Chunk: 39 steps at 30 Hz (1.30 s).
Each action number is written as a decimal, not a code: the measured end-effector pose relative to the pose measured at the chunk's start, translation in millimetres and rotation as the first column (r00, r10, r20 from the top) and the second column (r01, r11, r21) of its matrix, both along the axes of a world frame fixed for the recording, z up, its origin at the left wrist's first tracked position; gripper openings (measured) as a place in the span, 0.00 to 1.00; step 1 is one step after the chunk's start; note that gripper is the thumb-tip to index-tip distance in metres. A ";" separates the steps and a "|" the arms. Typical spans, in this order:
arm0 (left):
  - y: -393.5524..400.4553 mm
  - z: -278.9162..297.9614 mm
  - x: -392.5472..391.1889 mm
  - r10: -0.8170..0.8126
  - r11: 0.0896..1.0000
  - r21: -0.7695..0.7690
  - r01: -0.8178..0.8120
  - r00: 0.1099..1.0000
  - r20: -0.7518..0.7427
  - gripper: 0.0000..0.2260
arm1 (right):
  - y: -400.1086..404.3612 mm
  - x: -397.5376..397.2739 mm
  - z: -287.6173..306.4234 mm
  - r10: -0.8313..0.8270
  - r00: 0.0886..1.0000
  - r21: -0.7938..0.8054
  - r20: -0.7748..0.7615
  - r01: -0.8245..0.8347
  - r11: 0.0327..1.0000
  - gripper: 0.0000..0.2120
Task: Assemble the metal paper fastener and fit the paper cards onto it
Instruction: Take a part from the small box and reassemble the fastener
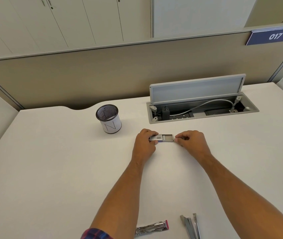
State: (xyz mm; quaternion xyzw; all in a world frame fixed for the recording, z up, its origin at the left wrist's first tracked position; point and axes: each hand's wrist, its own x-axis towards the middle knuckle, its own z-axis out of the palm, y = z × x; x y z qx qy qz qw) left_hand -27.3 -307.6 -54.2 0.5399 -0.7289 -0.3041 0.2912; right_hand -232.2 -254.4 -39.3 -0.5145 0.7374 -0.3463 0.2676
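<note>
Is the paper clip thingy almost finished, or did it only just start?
Only just started. Both hands, left hand and right hand, are sliding open a small box on the desk. Loose metal strips and a wrapped packet lie untouched near the desk's edge. Nothing looks joined yet, and no cards are on a fastener.

Matt white desk (pixel 68 169), shiny metal strips (pixel 191 226), mesh cup (pixel 108 120)

Bare desk (pixel 54 169) left of arms, mesh cup (pixel 108 120) behind, open cable box (pixel 202 109) far right
</note>
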 end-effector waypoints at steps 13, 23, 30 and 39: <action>-0.5 1.4 -0.5 0.006 1.000 -0.005 -0.006 1.000 0.031 0.16 | -12.5 15.0 -2.8 0.198 0.957 0.015 -0.213 -0.200 0.980 0.11; 0.1 3.6 2.8 0.020 0.999 0.033 -0.019 0.999 -0.035 0.17 | -21.5 31.2 5.1 0.294 0.878 0.046 -0.377 -0.300 0.953 0.10; 1.2 5.6 8.2 0.081 0.995 0.060 -0.074 0.987 -0.137 0.14 | -17.3 37.5 2.9 0.313 0.855 0.033 -0.413 -0.330 0.943 0.12; 2.6 5.3 9.3 0.124 0.990 0.095 -0.109 0.978 -0.169 0.15 | -21.9 38.1 0.1 0.234 0.935 0.009 -0.265 -0.241 0.971 0.09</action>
